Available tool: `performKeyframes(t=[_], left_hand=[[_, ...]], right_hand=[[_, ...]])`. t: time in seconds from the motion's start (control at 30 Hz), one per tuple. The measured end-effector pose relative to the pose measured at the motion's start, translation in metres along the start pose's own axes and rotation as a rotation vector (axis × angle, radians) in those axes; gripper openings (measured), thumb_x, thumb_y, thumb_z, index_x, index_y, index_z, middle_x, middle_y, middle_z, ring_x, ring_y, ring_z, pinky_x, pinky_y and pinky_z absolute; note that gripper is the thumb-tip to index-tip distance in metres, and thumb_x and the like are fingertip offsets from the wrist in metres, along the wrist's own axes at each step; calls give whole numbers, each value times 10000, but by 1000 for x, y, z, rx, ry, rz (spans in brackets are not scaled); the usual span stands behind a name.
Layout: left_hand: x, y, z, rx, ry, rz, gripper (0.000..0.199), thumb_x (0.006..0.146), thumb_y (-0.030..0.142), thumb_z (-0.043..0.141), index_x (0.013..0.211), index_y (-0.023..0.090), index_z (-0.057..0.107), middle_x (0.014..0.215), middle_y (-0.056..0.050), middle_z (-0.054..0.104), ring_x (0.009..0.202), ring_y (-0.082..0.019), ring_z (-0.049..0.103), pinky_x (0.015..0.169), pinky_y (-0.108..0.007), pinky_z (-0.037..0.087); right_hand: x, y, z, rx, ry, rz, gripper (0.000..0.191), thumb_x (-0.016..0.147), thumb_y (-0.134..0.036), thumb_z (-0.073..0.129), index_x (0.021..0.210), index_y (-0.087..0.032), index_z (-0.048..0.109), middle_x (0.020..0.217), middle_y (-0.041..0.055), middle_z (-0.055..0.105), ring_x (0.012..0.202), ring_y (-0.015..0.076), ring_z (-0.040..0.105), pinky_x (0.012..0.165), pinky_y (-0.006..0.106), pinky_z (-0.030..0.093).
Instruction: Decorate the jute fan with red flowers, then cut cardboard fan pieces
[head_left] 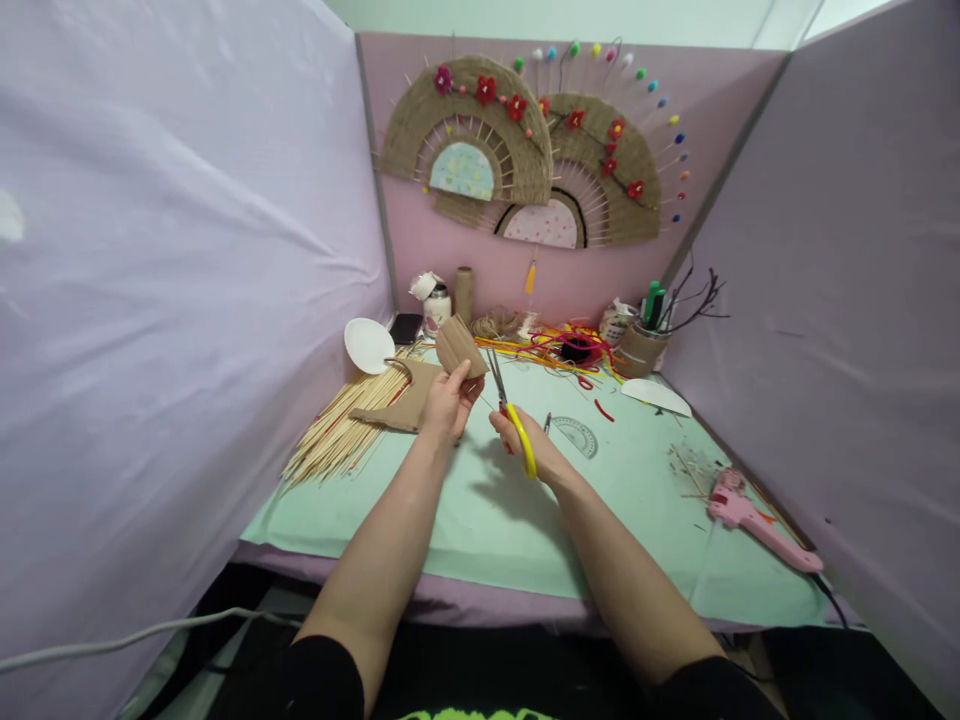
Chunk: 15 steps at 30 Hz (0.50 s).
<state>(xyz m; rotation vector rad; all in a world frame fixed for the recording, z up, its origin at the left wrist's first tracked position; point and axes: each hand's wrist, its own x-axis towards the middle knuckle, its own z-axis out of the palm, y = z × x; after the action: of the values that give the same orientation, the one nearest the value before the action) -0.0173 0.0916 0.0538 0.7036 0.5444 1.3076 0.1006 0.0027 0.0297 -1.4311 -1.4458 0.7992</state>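
Cardboard and scissors, both hands raised over table [487, 520].

My left hand [448, 398] grips the brown cardboard piece [459, 347]; right hand [517, 437] closed round yellow-handled scissors [516, 410], blades just beside the cardboard; protractor [576, 436] beyond.

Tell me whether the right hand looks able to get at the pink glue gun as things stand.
Probably yes: nothing tall seems to stand between the right hand and the pink glue gun. That hand is holding the scissors, though, so it would likely need to put them down first.
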Motion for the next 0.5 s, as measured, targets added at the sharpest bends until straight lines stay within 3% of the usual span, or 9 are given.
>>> performKeyframes(t=[0.2,0.5], left_hand=[[-2,-3,0,14,-54,73,263,723,289,758,904,177,604,848,-3,700,749,-96,650,804,-257,508],[-4,-7,3,-22,-74,53,333,629,294,829,840,156,611,797,-5,701,719,-99,648,741,-248,497]], right_hand=[[-4,-6,-1,-17,-39,14,417,808,-628,506,734,-220,470,582,-33,489,550,139,454,521,264,365],[-5,-4,-2,-37,-74,35,450,846,-648,438,795,-201,460,607,-41,465,550,123,440,530,253,362]])
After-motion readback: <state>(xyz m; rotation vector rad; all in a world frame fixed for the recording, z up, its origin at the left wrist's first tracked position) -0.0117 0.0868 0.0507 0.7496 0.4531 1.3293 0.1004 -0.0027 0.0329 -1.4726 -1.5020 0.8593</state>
